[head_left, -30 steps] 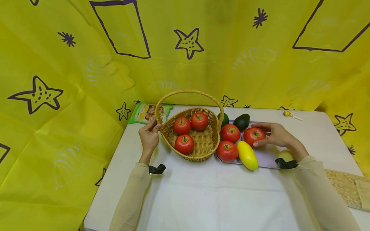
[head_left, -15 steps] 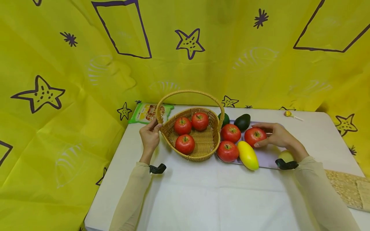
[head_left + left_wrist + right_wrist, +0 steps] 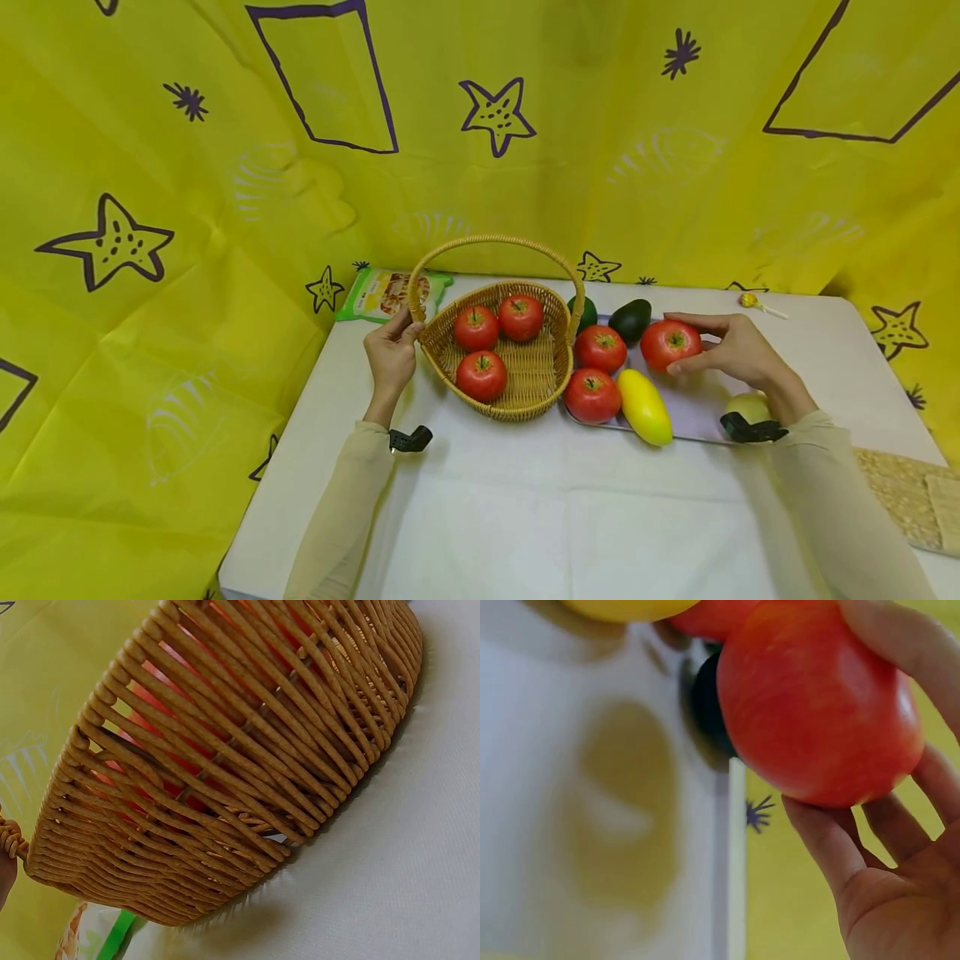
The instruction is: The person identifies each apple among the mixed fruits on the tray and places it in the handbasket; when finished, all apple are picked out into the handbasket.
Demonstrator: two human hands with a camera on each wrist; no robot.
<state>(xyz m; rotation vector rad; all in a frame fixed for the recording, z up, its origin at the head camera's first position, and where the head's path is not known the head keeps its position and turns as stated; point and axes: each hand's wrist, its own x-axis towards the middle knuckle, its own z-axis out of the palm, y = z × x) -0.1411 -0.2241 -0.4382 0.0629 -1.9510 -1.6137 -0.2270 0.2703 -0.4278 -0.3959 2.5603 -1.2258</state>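
Observation:
My right hand (image 3: 738,354) holds a red apple (image 3: 667,343) between thumb and fingers, over the lilac tray (image 3: 697,414). In the right wrist view this apple (image 3: 817,705) is raised, and a shadow falls on the tray below. At the left end of the wicker basket (image 3: 536,375), my left hand (image 3: 392,354) pinches the base of its arched handle (image 3: 491,239). Inside the basket lie three red apples (image 3: 481,376). The left wrist view shows the basket's woven side (image 3: 225,765), with red showing through the gaps; most of the left hand is out of that view.
Two apples (image 3: 592,395), a yellow mango-like fruit (image 3: 645,407), an avocado (image 3: 632,320) and a green fruit (image 3: 588,315) crowd the tray's left end. A pale green fruit (image 3: 748,406) lies by my right wrist. Behind stand a snack bag (image 3: 393,293) and a lollipop (image 3: 748,300).
My right hand has lifted the apple slightly and shifted it a little to the right, tilting it. The left hand and basket have stayed in place.

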